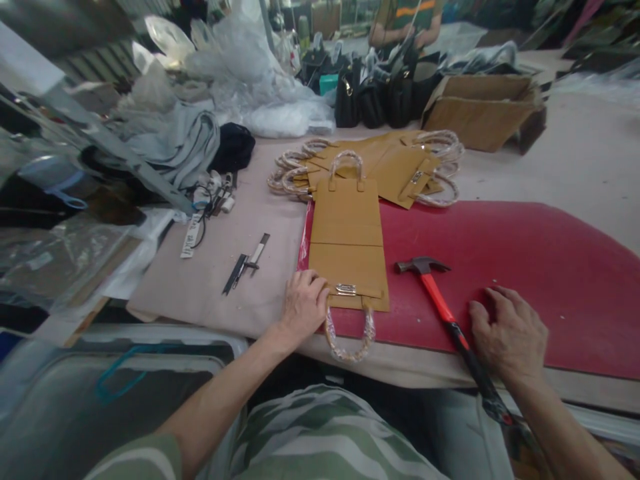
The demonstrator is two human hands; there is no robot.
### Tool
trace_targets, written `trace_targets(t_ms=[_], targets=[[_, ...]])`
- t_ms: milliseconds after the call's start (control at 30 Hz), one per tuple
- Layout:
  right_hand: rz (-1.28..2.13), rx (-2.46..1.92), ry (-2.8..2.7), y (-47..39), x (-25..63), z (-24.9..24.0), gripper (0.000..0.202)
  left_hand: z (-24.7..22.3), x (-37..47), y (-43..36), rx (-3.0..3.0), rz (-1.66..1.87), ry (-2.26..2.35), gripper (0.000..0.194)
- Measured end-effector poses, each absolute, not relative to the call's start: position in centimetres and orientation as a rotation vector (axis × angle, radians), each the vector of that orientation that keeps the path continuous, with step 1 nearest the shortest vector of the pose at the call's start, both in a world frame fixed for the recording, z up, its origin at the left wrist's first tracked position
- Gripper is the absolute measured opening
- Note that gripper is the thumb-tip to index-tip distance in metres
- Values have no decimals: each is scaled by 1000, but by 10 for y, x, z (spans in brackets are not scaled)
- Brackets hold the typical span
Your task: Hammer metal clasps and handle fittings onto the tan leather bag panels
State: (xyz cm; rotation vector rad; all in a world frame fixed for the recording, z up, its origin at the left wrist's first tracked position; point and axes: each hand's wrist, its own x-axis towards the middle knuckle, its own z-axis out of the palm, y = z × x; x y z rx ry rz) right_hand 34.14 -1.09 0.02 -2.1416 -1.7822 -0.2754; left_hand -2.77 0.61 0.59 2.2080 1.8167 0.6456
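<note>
Presently, the tan bag piece (pixel 347 220) lies on the left end of the red mat (pixel 500 247), left hand (pixel 304 300) touching its lower-left corner, grip not determinable; right hand (pixel 513 330) rests half-curled beside the hammer (pixel 440 303), hold not determinable; white tag (pixel 190 237) bears dark writing, illegible

Table (pixel 590 147), pale covering | near edge: red mat (pixel 525 260) | farther in: piled tan bags (pixel 395 157) | toward near left corner: black-and-silver tool (pixel 235 272) | toward far edge: cardboard box (pixel 480 120), black bags (pixel 347 100)

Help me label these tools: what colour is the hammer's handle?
The hammer's handle is red and black, best seen in the head view.
</note>
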Motion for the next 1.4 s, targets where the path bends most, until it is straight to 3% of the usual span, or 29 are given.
trace_targets(t_ms=[333,700,900,1100,1400], targets=[[-128,-2034,-1780,-2,351,3,52,6,-33,-1,2258,629,1735,16],[41,-1366,-2143,2,221,4,37,6,-113,-5,1872,848,2058,16],[95,-1365,-2320,14,199,-13,49,16,-179,11,1615,543,2456,23],[74,-1370,-2345,14,198,-20,52,7,-209,23,1471,344,2494,30],[28,-1341,-2334,15,196,-20,52,4,-216,51,1492,288,2419,16]])
